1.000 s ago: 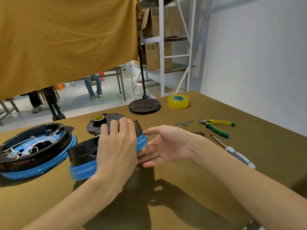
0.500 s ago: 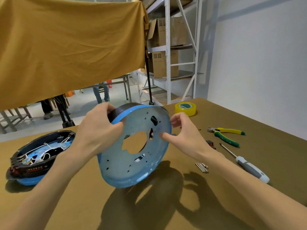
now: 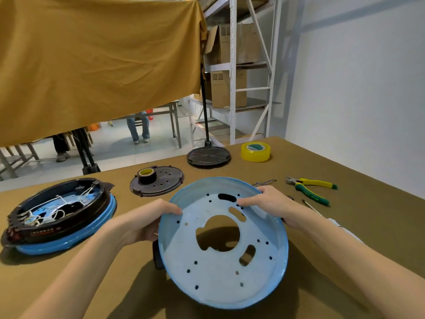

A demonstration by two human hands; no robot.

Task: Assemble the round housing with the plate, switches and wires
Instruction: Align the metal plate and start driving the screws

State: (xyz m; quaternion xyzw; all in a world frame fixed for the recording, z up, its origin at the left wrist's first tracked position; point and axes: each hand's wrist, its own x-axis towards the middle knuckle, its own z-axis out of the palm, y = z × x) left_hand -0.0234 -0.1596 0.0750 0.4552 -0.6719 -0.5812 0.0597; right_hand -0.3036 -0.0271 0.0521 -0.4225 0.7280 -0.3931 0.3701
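Nearest the camera, the round housing is held tilted above the table, its pale blue perforated face turned up toward the head view and a dark part showing at its lower left edge. The left hand grips the housing's left rim, fingers curled over the edge; the right hand grips the upper right rim, fingers laid across the lip onto the face. Below and in front of both hands the brown table surface lies bare, marked only by shadow. Left of the left hand, well apart, a second housing sits flat with white wires tangled inside its black ring. Just beyond the held rim, between the two hands, a dark plate lies flat with a small tape roll on it. Right of the right hand a screwdriver lies near the wrist, and beyond it green and yellow pliers. Farther back, near the table's far edge, stand a black round disc and a yellow tape roll. Past that edge hangs a mustard cloth, with white shelving beside it.
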